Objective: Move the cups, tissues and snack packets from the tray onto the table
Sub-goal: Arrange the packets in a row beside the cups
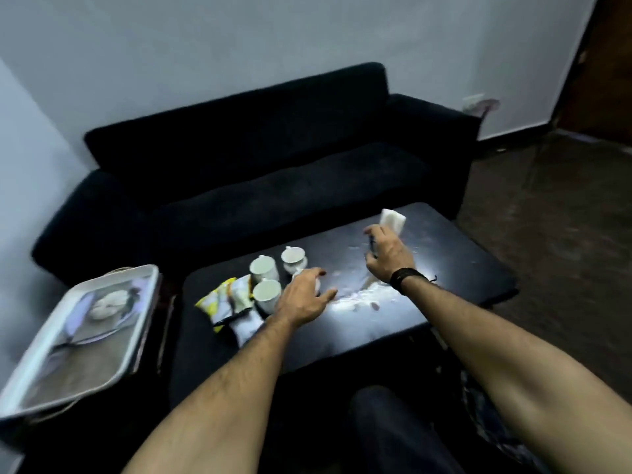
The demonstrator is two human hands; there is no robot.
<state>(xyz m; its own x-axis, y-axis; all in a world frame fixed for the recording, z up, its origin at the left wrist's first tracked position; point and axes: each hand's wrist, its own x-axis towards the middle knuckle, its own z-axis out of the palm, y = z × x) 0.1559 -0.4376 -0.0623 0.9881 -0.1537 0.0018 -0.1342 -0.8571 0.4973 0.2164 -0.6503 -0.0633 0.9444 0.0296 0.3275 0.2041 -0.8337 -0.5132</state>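
Note:
Several white cups stand together on the dark table [393, 323]: one upright cup [263, 268], another [267, 292] in front of it, and a footed cup [293, 258] behind. Yellow and white snack packets [232, 302] lie just left of the cups. My left hand [304, 299] hovers over a further cup, fingers spread, hiding most of it. My right hand [386, 256] is raised over the table's far right part and grips a white pack of tissues [393, 220]. The white tray [78, 333] sits to the left, off the table, with nothing loose on it.
A black sofa [273, 165] stands behind the table against a pale wall. The tray rests on a low stand at the left. Glare and pale smears mark the tabletop near my right wrist. My dark trouser leg [393, 432] is at the bottom.

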